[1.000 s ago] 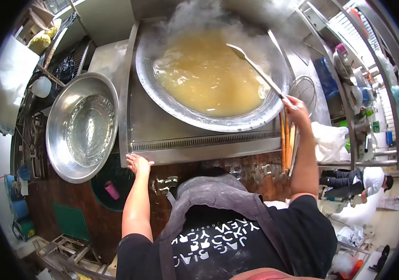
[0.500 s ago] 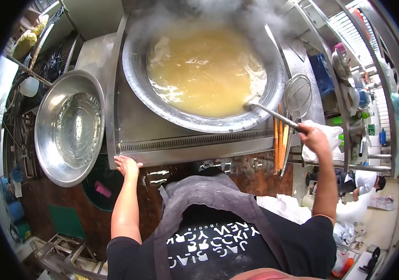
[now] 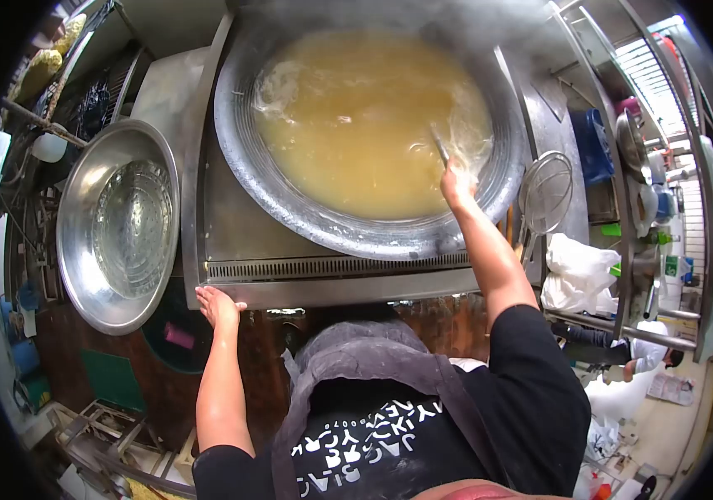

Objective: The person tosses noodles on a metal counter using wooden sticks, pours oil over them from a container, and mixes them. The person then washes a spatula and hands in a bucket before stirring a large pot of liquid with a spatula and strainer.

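Note:
My right hand (image 3: 460, 183) reaches over the near right rim of a big metal wok (image 3: 269, 204), closed round the handle of a long-handled metal tool (image 3: 440, 145). That tool slants down into cloudy yellowish liquid (image 3: 356, 125), which hides its head, so I cannot tell its exact kind. Pale foam swirls near the hand and at the wok's left side. My left hand (image 3: 220, 307) rests with its fingers apart on the front left corner of the steel stove (image 3: 340, 289).
A wide metal basin (image 3: 75, 250) stands left of the stove. On the right are a wire strainer (image 3: 546, 192), a white plastic bag (image 3: 577, 271) and metal racks (image 3: 660, 333). Another person (image 3: 648, 346) is farther right. Steam rises at the back.
My right hand has moved forward and left from beside the stove to over the wok, pushing the tool deeper across the liquid. My left hand stays at the stove corner. Steam has thinned.

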`<action>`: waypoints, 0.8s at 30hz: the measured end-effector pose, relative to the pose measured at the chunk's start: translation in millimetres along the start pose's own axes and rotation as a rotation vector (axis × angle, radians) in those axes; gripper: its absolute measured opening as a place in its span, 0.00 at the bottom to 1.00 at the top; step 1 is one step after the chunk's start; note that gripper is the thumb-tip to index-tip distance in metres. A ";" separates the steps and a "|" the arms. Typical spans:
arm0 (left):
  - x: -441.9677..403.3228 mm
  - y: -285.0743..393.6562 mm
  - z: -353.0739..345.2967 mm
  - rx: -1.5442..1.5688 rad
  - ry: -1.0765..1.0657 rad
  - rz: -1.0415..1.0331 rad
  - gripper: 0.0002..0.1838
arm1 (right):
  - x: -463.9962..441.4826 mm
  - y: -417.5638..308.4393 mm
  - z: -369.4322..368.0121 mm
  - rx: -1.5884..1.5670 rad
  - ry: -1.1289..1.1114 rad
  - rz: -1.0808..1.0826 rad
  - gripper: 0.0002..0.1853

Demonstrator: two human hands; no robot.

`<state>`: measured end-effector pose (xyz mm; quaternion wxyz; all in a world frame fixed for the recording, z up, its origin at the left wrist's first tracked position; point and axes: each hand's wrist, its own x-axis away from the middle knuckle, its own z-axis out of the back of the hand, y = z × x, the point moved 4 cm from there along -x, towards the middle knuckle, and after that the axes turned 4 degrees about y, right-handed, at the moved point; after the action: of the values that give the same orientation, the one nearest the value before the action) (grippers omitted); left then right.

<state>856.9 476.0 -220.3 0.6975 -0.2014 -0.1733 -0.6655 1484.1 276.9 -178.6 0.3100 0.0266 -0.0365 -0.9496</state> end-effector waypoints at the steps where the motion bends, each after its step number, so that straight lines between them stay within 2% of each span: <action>1: -0.4 1.1 -1.2 0.009 0.003 -0.004 0.65 | -24.3 -8.4 0.5 -0.014 0.012 0.003 0.15; 7: -5.3 -3.9 -7.3 0.023 0.017 0.003 0.64 | -139.0 -63.3 46.0 -0.039 0.074 0.066 0.15; 9: -11.5 -8.8 -16.9 0.023 0.030 0.007 0.65 | -153.6 -68.1 86.7 -0.059 -0.007 -0.019 0.16; 11: -9.5 -6.6 -11.1 0.038 0.032 0.018 0.66 | -154.2 -57.0 115.2 -0.154 -0.023 -0.128 0.18; 13: -6.9 -6.6 -9.1 0.042 0.040 0.004 0.66 | -159.3 -25.4 113.1 -0.182 0.012 -0.053 0.19; 15: -4.2 -8.7 -8.8 0.047 0.039 -0.019 0.67 | -162.0 15.1 107.4 -0.088 -0.014 0.110 0.19; 17: -2.0 -10.8 -8.2 0.030 0.030 -0.028 0.67 | -98.7 43.9 153.9 -0.555 -0.135 -0.091 0.22; 19: -8.3 -11.0 -11.9 0.014 0.020 -0.030 0.68 | -38.6 65.7 204.2 -0.620 -0.117 -0.189 0.23; 21: -7.2 -11.8 -9.6 0.020 0.034 -0.043 0.67 | 10.9 90.9 244.4 -0.605 -0.185 -0.140 0.23; 23: -2.9 -12.9 -7.5 0.027 0.046 -0.051 0.67 | 65.7 108.6 283.7 -0.527 -0.100 -0.206 0.22; 24: -3.0 -14.8 -9.5 0.015 0.067 -0.077 0.67 | 83.9 119.8 296.2 -0.505 -0.130 -0.173 0.21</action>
<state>841.7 473.2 -229.2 0.6784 -0.1671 -0.1624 -0.6967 1465.1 146.4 124.3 0.2216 -0.1092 0.1839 -0.9514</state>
